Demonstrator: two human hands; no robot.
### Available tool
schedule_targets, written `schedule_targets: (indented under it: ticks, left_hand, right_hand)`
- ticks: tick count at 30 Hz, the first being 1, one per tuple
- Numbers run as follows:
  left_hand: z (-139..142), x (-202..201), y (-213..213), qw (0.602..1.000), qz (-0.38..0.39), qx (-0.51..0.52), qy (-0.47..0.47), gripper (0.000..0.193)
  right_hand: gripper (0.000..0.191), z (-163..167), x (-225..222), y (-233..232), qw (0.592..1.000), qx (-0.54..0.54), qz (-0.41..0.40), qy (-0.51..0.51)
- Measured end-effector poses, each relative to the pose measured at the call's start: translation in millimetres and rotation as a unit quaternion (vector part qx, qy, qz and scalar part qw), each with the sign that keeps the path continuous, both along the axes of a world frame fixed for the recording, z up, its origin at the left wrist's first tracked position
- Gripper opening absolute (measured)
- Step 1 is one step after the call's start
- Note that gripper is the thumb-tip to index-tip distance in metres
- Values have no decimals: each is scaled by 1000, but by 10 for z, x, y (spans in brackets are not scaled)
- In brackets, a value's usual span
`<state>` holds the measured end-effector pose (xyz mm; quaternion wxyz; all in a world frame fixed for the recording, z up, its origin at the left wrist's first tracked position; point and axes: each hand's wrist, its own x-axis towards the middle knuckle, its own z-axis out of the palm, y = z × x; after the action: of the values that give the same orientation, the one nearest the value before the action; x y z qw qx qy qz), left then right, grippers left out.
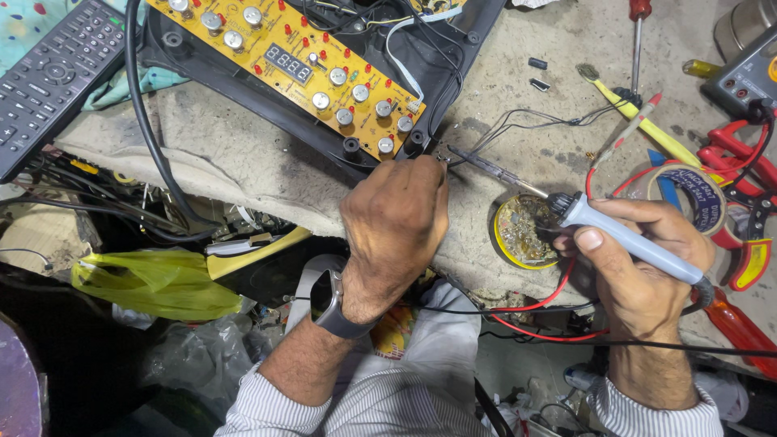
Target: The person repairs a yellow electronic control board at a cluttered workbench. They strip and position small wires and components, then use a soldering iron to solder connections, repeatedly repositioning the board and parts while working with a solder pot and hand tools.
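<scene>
The right hand (639, 275) wraps its fingers around a smooth grey-blue soldering iron (627, 239) — metal tip beside thin wires (518, 123) pinched in the left hand (396, 218) — near the yellow circuit board (299, 65).

The yellow printed circuit board (312, 69) looks glossy, studded with shiny metal buttons. The soldering iron (599, 231) has a smooth pale-blue plastic grip and dull metal shaft. The grey table (243, 154) is rough, stained and matt. The black plastic remote control (48, 77) looks matt.
</scene>
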<state>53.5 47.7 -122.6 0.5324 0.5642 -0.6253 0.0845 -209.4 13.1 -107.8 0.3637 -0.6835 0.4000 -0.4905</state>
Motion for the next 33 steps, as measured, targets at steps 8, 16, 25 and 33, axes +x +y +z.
schedule_targets:
  ticks: [8,16,25,33]
  left_hand:
    - [13,-5,-3,1000,0,-1,2,18]
    - [-23,-30,7,1000,2,-4,8,19]
    - [-33,-24,4,1000,-1,-10,9,17]
    - [-44,-46,-1,1000,5,-8,8,18]
  right_hand:
    - [32,1,-24,-12,1000,-6,1,12]
    - [32,-33,-28,7,1000,-3,1,2]
    - [31,-13,-12,7,1000,-6,0,10]
    - [32,-12,-17,11,1000,6,-6,8]
